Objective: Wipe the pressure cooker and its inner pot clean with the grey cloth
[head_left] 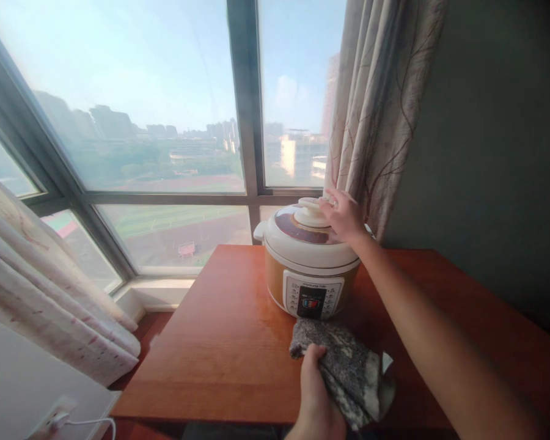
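Observation:
A cream and orange electric cooker (308, 269) stands at the back of a red-brown wooden table (220, 342), its control panel facing me. My right hand (343, 215) reaches over the cooker and rests on the lid, its fingers curled at the lid's knob (310, 211). Near the table's front edge my left hand (315, 391) is closed on a grey speckled cloth (346, 366), which lies bunched on the wood just in front of the cooker.
A large window (165, 122) fills the wall behind the table. A patterned curtain (380, 104) hangs right behind the cooker, another (41, 293) lies at the left. A dark wall (499, 153) borders the right. A plugged socket (55, 418) sits at the lower left.

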Demonstrator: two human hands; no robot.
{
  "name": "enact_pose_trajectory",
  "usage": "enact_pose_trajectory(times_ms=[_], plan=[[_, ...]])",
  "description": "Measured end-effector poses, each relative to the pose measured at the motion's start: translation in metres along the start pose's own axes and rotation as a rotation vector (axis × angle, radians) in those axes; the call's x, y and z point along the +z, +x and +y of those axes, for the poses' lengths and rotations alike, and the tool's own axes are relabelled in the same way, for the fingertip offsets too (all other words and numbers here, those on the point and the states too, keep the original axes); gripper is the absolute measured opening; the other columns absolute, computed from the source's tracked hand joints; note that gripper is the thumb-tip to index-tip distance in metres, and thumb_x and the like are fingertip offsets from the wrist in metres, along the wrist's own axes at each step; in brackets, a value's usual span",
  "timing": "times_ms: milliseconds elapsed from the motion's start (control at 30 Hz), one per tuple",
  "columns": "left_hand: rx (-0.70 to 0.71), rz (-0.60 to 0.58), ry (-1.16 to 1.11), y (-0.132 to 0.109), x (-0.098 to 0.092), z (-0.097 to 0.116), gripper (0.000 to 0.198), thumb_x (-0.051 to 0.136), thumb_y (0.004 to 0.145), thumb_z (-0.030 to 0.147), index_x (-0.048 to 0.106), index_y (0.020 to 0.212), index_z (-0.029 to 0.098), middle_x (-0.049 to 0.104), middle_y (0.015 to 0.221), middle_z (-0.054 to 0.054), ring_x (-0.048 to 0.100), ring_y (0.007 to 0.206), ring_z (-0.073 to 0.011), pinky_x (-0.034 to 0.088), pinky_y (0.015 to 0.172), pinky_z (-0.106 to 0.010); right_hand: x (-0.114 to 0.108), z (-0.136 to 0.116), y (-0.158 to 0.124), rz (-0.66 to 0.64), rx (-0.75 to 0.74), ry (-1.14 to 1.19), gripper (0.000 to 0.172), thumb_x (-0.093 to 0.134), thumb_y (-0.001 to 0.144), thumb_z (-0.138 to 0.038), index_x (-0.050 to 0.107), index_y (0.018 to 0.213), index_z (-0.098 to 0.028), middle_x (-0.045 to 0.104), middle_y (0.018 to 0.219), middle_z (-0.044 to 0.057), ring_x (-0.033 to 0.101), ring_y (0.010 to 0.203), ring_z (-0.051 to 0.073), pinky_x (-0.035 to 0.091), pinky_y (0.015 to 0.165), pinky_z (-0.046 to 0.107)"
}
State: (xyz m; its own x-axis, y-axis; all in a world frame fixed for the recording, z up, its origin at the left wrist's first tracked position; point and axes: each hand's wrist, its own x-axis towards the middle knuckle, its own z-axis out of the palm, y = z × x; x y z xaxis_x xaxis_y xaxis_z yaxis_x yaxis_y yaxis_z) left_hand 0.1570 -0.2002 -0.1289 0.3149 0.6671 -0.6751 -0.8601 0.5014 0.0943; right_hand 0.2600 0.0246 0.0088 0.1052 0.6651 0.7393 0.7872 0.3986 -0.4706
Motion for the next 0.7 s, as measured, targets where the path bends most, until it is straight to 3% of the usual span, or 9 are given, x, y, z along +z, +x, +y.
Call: enact_pose_trajectory(times_ms=[100,200,233,300,367,500,600,700], plan=[[-0.040,-0.026,0.035,0.002,-0.003,0.005,0.050,0.059,0.073,0.028,0.064,0.118,0.006,0.076,0.094,-0.018,0.073,0.092,-0.0352,0.056,0.088,-0.048,-0.017,-0.005,-0.022,0.164,0.023,0.178,0.040,0.055,0.088,-0.035,0.066,0.119,-0.012,0.067,0.122,0.018,0.063,0.112,0.029,0.054,0.091,0.044],[-0.079,-0.029,0.060,0.001,-0.005,0.010,0.051,0.059,0.072,0.030,0.065,0.117,0.007,0.076,0.094,-0.017,0.073,0.093,-0.0359,0.055,0.089,-0.048,-0.044,-0.019,-0.075,0.239,0.038,0.329,0.034,0.057,0.091,-0.038,0.066,0.117,-0.018,0.067,0.121,0.013,0.063,0.112,0.026,0.053,0.093,0.042],[-0.105,-0.040,0.075,0.000,-0.006,0.011,0.051,0.060,0.072,0.030,0.066,0.116,0.007,0.076,0.094,-0.017,0.073,0.094,-0.0362,0.055,0.089,-0.049,-0.054,-0.024,-0.097,0.219,0.072,0.356,0.031,0.057,0.092,-0.038,0.067,0.115,-0.019,0.069,0.117,0.011,0.065,0.109,0.025,0.053,0.094,0.041],[-0.150,-0.075,0.112,-0.003,-0.009,0.012,0.051,0.061,0.071,0.032,0.067,0.115,0.008,0.076,0.094,-0.018,0.072,0.095,-0.0369,0.055,0.089,-0.049,-0.070,-0.033,-0.145,0.050,0.193,0.413,0.028,0.057,0.094,-0.042,0.069,0.110,-0.021,0.071,0.110,0.009,0.068,0.099,0.023,0.055,0.088,0.038],[-0.166,-0.123,0.168,-0.007,-0.012,0.011,0.050,0.063,0.071,0.034,0.069,0.114,0.009,0.076,0.095,-0.018,0.072,0.096,-0.0375,0.055,0.089,-0.050,-0.081,-0.037,-0.193,-0.127,0.301,0.373,0.031,0.056,0.094,-0.046,0.071,0.110,-0.023,0.070,0.115,0.009,0.067,0.104,0.024,0.054,0.091,0.038],[-0.012,-0.270,0.330,-0.013,-0.011,0.004,0.049,0.069,0.078,0.039,0.069,0.121,0.016,0.076,0.110,-0.013,0.068,0.113,-0.0343,0.050,0.103,-0.047,-0.084,-0.036,-0.267,-0.230,0.602,0.470,0.047,0.055,0.093,-0.055,0.065,0.130,-0.027,0.061,0.140,0.008,0.055,0.132,0.028,0.044,0.110,0.042],[0.145,-0.433,0.454,-0.014,-0.003,-0.004,0.052,0.067,0.085,0.050,0.068,0.128,0.021,0.068,0.132,-0.008,0.052,0.136,-0.0291,0.033,0.120,-0.039,-0.081,-0.037,-0.296,-0.159,0.760,0.602,0.064,0.056,0.091,-0.058,0.050,0.147,-0.027,0.047,0.155,0.007,0.042,0.144,0.028,0.033,0.119,0.044],[0.191,-0.523,0.609,-0.013,0.011,-0.008,0.057,0.060,0.089,0.058,0.065,0.134,0.024,0.052,0.152,-0.002,0.033,0.149,-0.0263,0.019,0.126,-0.036,-0.072,-0.040,-0.301,0.016,0.858,0.716,0.074,0.068,0.084,-0.056,0.048,0.148,-0.025,0.058,0.145,0.011,0.049,0.138,0.030,0.037,0.116,0.045]])
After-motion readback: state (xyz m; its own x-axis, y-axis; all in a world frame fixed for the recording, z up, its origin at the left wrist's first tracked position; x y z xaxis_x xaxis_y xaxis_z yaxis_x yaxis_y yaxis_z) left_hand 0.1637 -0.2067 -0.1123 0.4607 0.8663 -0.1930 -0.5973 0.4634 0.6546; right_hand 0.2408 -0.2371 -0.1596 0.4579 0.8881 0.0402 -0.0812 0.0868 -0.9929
